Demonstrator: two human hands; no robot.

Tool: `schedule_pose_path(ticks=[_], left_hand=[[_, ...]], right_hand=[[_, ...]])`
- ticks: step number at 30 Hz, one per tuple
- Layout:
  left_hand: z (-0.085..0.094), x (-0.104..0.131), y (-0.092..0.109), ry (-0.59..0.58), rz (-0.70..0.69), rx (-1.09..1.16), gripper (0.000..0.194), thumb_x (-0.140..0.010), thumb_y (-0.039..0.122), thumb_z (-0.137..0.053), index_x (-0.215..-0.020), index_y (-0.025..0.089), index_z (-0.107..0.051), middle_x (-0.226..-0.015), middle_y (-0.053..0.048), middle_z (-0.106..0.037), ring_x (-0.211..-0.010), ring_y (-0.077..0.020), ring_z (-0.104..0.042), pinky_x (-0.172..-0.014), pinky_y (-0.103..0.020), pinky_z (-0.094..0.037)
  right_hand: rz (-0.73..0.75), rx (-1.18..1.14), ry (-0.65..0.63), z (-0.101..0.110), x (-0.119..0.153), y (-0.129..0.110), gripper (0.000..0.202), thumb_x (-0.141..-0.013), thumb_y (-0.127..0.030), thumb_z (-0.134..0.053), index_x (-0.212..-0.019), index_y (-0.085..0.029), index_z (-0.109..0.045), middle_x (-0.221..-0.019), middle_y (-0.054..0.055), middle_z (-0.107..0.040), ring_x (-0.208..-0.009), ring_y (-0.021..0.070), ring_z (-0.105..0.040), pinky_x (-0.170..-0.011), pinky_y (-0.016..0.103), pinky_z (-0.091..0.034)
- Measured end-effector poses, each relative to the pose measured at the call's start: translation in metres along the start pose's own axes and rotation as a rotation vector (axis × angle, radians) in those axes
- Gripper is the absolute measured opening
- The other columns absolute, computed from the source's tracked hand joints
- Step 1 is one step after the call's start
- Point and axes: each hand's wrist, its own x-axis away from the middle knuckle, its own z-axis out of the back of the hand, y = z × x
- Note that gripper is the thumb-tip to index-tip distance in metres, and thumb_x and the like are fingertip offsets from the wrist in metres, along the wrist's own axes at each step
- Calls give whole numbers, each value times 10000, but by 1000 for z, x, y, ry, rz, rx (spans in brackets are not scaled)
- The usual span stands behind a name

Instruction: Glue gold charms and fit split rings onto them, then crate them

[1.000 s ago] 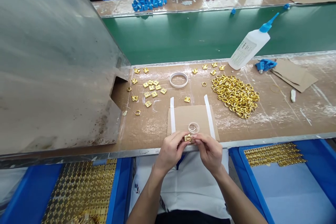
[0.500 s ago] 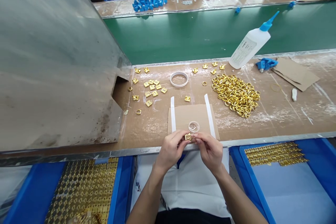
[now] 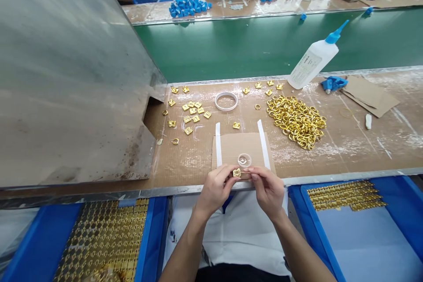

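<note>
My left hand [image 3: 214, 190] is closed, its thumb and fingertips pinching a small square gold ornament [image 3: 236, 172] over the table's front edge. In my right hand [image 3: 269, 191] is a thin stick [image 3: 245, 172], pinched near its end, whose tip reaches the ornament or lies very close to it. Just beyond the fingers, a small round clear dish [image 3: 244, 160] sits on a cardboard pad [image 3: 241, 143] fixed with strips of white tape. What lies in the dish is too small to make out.
Gold rings [image 3: 295, 120] lie heaped at right, and loose gold square pieces [image 3: 195, 118] are scattered at left. A tilted glue bottle [image 3: 309, 65] stands behind. A metal housing [image 3: 76, 75] walls off the left. Blue trays [image 3: 295, 194] flank my lap. A co-worker sits across the green belt [image 3: 247, 46].
My right hand has drawn slightly right, away from the ornament, so more of the thin stick shows. My left hand stays nearly still. The view has shifted a little.
</note>
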Motion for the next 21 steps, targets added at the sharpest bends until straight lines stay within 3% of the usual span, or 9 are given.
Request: schedule_pose_path(ticks=[5,11,21], left_hand=[[1,0,1,4,6,9,168,-966,213,-563,-1087,174,-673,-864,-57,-719,-680,-163,-638,-671,-272,-541],[4,-1,5,-4,40,51,155,-950,198,-572,-1069,177,-668,-856,-46,-707,-663,-152,-622,-660,-260,-535],[4,-1,4,-9,37,58,168,-934,186,-583,-1073,174,-678,-832,-41,-698,-658,-153,-617,-645,-254,-522]], right_hand=[[-8,89,131,9,-16,6,177,-965,-147,-579,-960,-247,-725,-839,33,-739,-731,182,-711,-662,301,-593],[36,233,11,5,-31,5,210,-958,-129,-576,-931,-247,-747,-832,38,-680,-759,184,-680,-674,304,-577],[44,211,-16,3,-29,8,222,-956,-140,-570,-927,-244,-765,-819,41,-659,-739,180,-662,-650,293,-566]])
